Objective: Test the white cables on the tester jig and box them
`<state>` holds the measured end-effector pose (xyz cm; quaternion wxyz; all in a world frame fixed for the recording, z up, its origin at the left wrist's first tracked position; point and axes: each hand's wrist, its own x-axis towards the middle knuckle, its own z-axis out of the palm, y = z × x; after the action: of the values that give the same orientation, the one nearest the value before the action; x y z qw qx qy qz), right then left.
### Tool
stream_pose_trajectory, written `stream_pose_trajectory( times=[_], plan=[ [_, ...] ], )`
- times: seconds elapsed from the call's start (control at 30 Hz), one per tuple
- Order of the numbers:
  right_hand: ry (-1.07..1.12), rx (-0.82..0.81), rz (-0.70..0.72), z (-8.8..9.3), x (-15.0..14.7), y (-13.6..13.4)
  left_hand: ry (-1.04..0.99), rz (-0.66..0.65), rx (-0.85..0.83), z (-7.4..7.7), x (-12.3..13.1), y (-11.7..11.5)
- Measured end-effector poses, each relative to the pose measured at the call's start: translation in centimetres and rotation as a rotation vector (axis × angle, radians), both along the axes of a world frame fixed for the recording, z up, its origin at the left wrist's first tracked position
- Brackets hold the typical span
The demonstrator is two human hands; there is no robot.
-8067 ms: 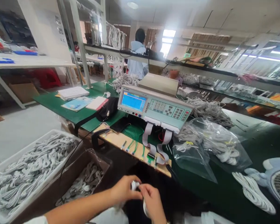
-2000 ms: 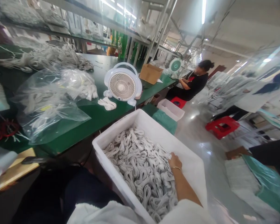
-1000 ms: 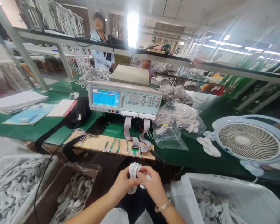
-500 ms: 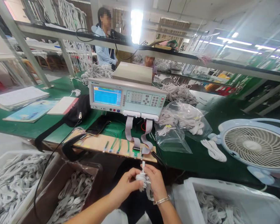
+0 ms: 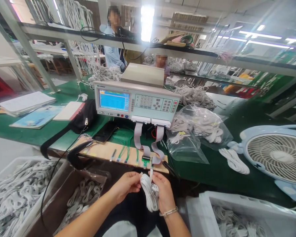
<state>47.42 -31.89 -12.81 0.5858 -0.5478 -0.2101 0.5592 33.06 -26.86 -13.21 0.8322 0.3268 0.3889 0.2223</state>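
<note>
A bundled white cable (image 5: 149, 196) hangs in loops between my two hands, in front of the bench edge. My right hand (image 5: 163, 189) is closed around one end of it, thumb and fingers pinching a white plug (image 5: 151, 173) that points up at the board's front edge. This plug meets or nearly meets a small socket on the wooden board (image 5: 101, 152); I cannot tell if it is seated. My left hand (image 5: 128, 185) pinches the cable near its other end, at the top of the loops. A small green circuit board (image 5: 145, 162) sits just beyond the plug.
Behind the board stands a tester (image 5: 138, 103) with a lit screen and grey ribbon cables (image 5: 139, 138). Bagged cables (image 5: 199, 128) and a fan (image 5: 281, 156) are to the right. Bins of cables flank me: a white bin (image 5: 204, 205) right, a brown box (image 5: 49, 200) left. Two people are beyond.
My left hand has moved left, from around the bundle to its upper end, and the loops now hang down in view. The right hand still holds the plug at the board's edge.
</note>
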Motion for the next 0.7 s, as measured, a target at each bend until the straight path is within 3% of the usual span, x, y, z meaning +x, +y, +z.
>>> stream_pose_trajectory(
  times=[0.1, 0.17, 0.33, 0.5, 0.7],
  plan=[
    [-0.034, 0.026, -0.020, 0.1, -0.2, 0.0, 0.079, 0.055, 0.127, 0.4, 0.2, 0.0],
    [-0.122, 0.043, 0.046, 0.4, 0.2, 0.0, 0.088, 0.088, 0.141, 0.6, 0.6, -0.1],
    [-0.415, 0.078, 0.157, 1.2, 1.6, -0.5, 0.033, 0.198, 0.076, 0.6, 2.3, -0.4],
    [-0.434, 0.076, 0.163, 1.3, 1.5, -1.4, -0.031, 0.432, 0.019, 0.4, 3.4, -1.2],
    [-0.456, 0.042, 0.116, 1.1, 1.5, -1.2, -0.039, 0.363, 0.025, 0.4, 3.4, -1.6]
  ],
)
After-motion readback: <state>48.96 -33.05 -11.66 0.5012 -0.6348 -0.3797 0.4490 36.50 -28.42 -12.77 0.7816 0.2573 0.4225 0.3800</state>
